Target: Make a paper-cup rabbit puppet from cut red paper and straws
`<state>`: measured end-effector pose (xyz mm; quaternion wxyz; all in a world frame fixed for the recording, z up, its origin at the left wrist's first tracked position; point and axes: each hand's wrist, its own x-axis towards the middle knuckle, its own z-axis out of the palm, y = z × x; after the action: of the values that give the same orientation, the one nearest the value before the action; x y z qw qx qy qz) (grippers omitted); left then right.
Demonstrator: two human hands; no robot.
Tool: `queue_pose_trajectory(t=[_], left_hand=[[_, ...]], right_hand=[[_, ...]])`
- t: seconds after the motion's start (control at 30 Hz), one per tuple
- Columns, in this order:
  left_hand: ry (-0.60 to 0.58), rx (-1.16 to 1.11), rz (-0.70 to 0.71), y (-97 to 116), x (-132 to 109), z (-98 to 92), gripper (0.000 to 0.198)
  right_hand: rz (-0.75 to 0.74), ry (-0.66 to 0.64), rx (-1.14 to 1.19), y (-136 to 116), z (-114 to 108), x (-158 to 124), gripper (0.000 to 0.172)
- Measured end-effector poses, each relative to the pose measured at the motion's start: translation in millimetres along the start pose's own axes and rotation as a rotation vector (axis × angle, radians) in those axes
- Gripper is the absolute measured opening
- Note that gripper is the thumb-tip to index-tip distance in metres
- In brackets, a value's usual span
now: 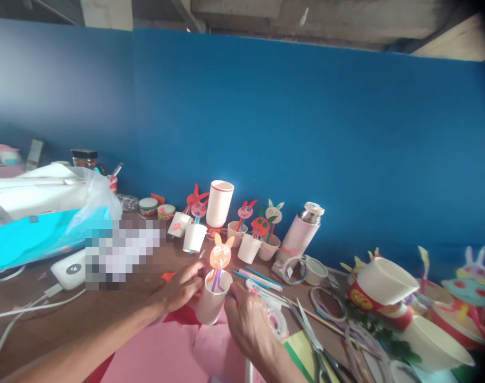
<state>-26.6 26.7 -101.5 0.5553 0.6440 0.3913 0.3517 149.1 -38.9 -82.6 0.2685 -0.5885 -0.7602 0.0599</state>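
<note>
White paper cup sits between both hands near the front of the brown table, over a sheet of pink paper. Its long axis leans: the base is toward the person and the mouth is tipped up and a little to the right, away from them. An orange bunny cut-out rises from the mouth, ears upward and face toward the camera, with purple strips hanging from it into the cup. The left hand has its fingertips gathered against the cup's left wall near the rim. The right hand is curled against the right wall, knuckles toward the camera, so the cup is clamped between the two. Just right of the right hand lies a tape roll, and beyond it scissors and loose sticks, leaving that side crowded. Behind the cup, well apart, stands a row of small cups with paper figures, a tall stack of cups and a pink flask before the blue wall. Bare tabletop lies open left of the left forearm, up to a white power bank and its cable.
</note>
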Motion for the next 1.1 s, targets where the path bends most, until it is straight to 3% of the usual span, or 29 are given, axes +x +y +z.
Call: queue_pose_trajectory(t=[0.17, 0.33, 0.5, 0.77, 0.9, 1.1], left_hand=[[-0.076, -0.159, -0.028, 0, 0, 3.3, 0.018], [-0.095, -0.176, 0.012, 1, -2, 5.0, 0.026], [-0.072, -0.121, 0.040, -1, -2, 7.4, 0.033], [-0.023, -0.009, 0.176, -15, 4, 0.0, 0.024], [-0.006, 0.024, 0.224, -11, 6, -3.7, 0.019], [0.052, 0.080, 0.218, -7, 8, -4.9, 0.030]], right_hand=[[0.076, -0.019, 0.038, 4, 4, 4, 0.022], [0.033, 0.014, 0.101, 6, 4, 3, 0.020], [-0.051, 0.096, 0.001, 9, 7, 2, 0.021], [-0.148, 0.115, -0.117, 18, 12, 3, 0.016], [-0.197, 0.098, -0.118, 19, 9, 4, 0.018], [-0.202, 0.114, -0.116, 23, 14, 5, 0.016]])
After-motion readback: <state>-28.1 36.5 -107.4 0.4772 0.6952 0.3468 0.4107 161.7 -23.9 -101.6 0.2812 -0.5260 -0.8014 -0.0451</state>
